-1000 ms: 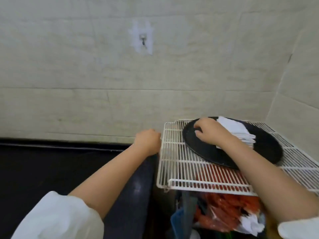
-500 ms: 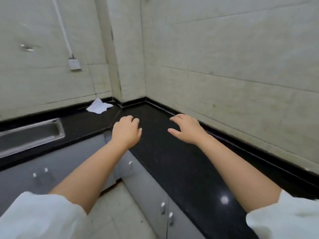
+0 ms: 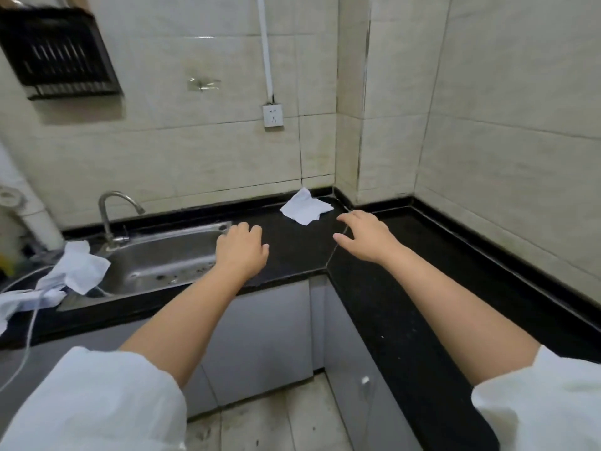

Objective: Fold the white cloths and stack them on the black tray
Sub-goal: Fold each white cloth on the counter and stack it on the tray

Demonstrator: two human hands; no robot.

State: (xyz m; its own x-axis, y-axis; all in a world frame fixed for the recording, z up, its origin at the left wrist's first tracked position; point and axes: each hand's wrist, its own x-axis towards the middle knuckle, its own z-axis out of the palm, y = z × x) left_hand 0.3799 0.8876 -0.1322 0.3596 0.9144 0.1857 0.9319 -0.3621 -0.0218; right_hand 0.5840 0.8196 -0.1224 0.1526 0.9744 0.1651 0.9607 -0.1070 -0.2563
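Even soft light; wide-angle edge bending; slight blur.

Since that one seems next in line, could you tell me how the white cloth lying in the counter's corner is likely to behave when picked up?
The white cloth lies creased and flat on the black counter, so it will probably droop limply from a pinch. It looks thin, likely very light. Neither hand touches it.

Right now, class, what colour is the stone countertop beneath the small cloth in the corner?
Black, glossy stone countertop, clearest in the head view; the cloth is white.
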